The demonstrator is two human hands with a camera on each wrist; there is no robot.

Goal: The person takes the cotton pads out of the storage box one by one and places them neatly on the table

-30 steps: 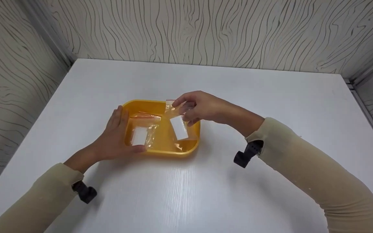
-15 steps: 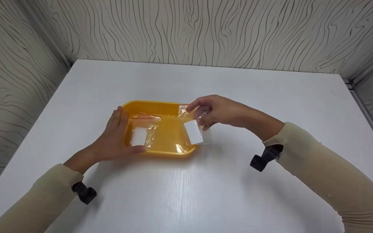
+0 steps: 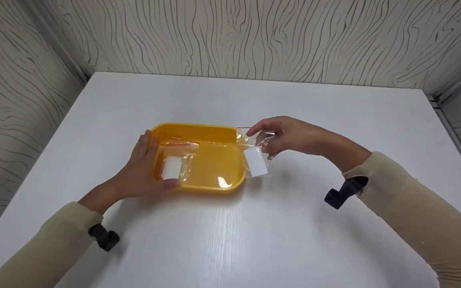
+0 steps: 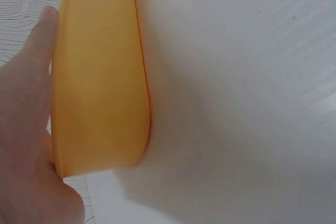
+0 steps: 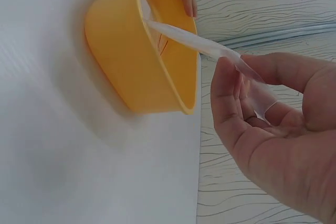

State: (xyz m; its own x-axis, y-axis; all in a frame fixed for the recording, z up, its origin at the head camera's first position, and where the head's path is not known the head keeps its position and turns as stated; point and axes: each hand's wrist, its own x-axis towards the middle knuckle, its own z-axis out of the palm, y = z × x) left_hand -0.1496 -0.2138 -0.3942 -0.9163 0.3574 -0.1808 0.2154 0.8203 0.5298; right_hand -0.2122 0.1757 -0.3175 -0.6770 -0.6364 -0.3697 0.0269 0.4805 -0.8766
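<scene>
My right hand (image 3: 292, 135) pinches a clear zip-lock bag (image 3: 256, 162) with a white card or slip inside, seen edge-on as a thin sheet (image 5: 191, 40) in the right wrist view. This bag hangs at the right end of a yellow plastic tray (image 3: 202, 188), partly over its rim. At the tray's left end rests my left hand (image 3: 140, 176), its thumb along the front rim and its fingers fairly straight along the left side. Inside the tray, at the left, lie zip-lock bags (image 3: 173, 167) with red seal lines, one with a white piece; how many overlap is hidden.
The tray stands on a white table (image 3: 222, 240) in front of a wood-grain patterned wall (image 3: 238, 40). Another patterned wall (image 3: 10, 100) stands at the left. A black wrist camera (image 3: 104, 237) sits on the left sleeve, another camera (image 3: 344, 192) on the right.
My right hand has moved to the right with the bag, from above the tray's inside to its right rim. The left hand and the tray have stayed in place.
</scene>
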